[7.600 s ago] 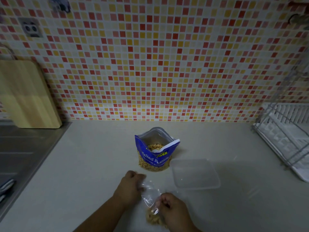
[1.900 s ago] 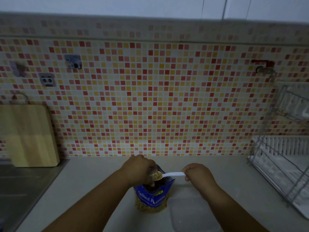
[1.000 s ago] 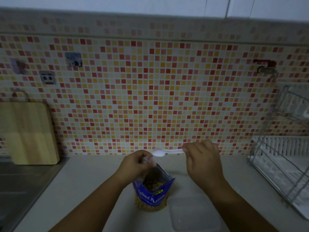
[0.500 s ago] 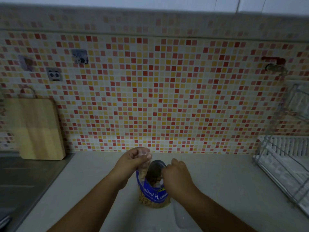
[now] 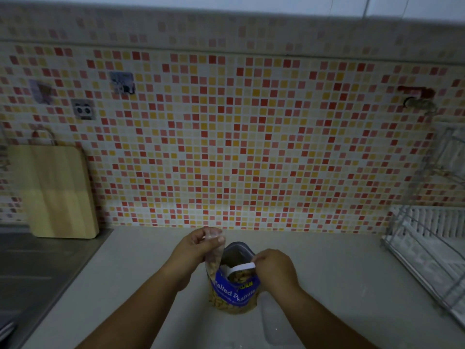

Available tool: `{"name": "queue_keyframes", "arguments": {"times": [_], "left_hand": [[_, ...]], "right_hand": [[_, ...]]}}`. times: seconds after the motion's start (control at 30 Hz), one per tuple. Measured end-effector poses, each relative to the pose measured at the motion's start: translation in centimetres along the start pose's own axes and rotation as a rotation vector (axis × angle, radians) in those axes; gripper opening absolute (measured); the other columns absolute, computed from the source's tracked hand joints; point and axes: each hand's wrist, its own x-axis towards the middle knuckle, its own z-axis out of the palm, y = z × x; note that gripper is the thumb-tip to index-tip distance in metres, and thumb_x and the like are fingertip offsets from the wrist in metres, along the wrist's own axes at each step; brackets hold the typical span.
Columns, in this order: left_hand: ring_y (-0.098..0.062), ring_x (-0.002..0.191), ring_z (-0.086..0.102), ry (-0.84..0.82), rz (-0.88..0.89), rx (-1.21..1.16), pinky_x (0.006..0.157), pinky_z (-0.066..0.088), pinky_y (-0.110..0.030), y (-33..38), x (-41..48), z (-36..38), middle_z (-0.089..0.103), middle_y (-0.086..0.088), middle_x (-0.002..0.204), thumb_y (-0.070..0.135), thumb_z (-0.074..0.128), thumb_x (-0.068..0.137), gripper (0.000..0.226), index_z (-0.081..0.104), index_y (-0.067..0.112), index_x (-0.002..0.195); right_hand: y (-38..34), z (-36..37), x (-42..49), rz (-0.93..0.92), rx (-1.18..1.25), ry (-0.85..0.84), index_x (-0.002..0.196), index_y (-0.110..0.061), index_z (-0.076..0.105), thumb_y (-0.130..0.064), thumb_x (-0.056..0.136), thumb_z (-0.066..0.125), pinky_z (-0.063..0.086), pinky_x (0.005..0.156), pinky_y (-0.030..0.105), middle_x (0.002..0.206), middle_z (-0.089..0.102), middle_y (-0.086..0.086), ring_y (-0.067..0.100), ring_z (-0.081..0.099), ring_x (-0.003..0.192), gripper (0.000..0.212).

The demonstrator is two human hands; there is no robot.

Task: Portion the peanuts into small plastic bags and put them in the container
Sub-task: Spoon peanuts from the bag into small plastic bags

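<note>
Far left: a grey stainless-steel sink surround [image 5: 37, 273], set level with the pale counter [image 5: 141, 285]. A light wooden cutting board [image 5: 57, 192] stands upright behind it, leaning on the red, orange and yellow mosaic-tiled wall [image 5: 251, 147].

Centre left: the left hand [image 5: 196, 248], raised above the counter, pinches the top edge of a small clear plastic bag [image 5: 214, 260] between thumb and fingers. The bag hangs down with some peanuts visible inside and touches the left side of the pouch.

Centre: a blue foil pouch labelled "Salted Peanuts" [image 5: 234, 290] stands upright on the counter with its mouth open. A white plastic spoon [image 5: 241, 267] lies across the mouth, its bowl end dipped inside towards the left.

Centre right: the right hand [image 5: 274, 270], fingers curled, grips the spoon handle at the pouch's right rim.

Lower right of the pouch: a translucent rectangular plastic container [image 5: 276, 328] lies on the counter, partly hidden by the right forearm; its contents cannot be made out in the dim light.

Far right: a white dish rack with a wire frame [image 5: 432, 243] stands on the counter against the wall.
</note>
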Motion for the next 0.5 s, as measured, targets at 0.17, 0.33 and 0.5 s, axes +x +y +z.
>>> {"name": "queue_keyframes", "arguments": {"times": [0.17, 0.33, 0.5], "left_hand": [[-0.028, 0.096, 0.063, 0.037, 0.033, 0.022, 0.081, 0.052, -0.036, 0.8, 0.2, -1.0, 0.069, -0.012, 0.103, 0.020, 0.068, 0.082, 0.024, 0.066, 0.017, 0.106], [-0.017, 0.085, 0.065, 0.023, 0.053, 0.178, 0.069, 0.053, -0.025, 1.5, 0.1, -1.3, 0.069, -0.006, 0.102, 0.021, 0.071, 0.080, 0.029, 0.064, 0.020, 0.109], [-0.013, 0.097, 0.062, -0.041, 0.074, 0.543, 0.075, 0.053, -0.025, 1.4, 0.1, -0.6, 0.063, 0.005, 0.105, 0.025, 0.077, 0.074, 0.037, 0.062, 0.029, 0.108]], "right_hand": [[0.9, -1.5, 0.3, -0.068, -0.267, -0.147, 0.120, -0.010, 0.061, -0.017, 0.094, 0.049, 0.044, 0.093, 0.027, 0.118, 0.063, 0.009, 0.022, 0.060, 0.109, 0.030], [1.6, -3.4, 1.4, 0.059, -0.318, -0.394, 0.130, -0.010, 0.052, -0.019, 0.097, 0.044, 0.039, 0.102, 0.028, 0.134, 0.054, 0.009, 0.022, 0.055, 0.116, 0.036], [2.6, -5.3, 1.7, 0.125, -0.303, -0.403, 0.139, -0.012, 0.042, -0.017, 0.096, 0.043, 0.040, 0.103, 0.030, 0.130, 0.054, 0.008, 0.017, 0.047, 0.096, 0.042]]}}
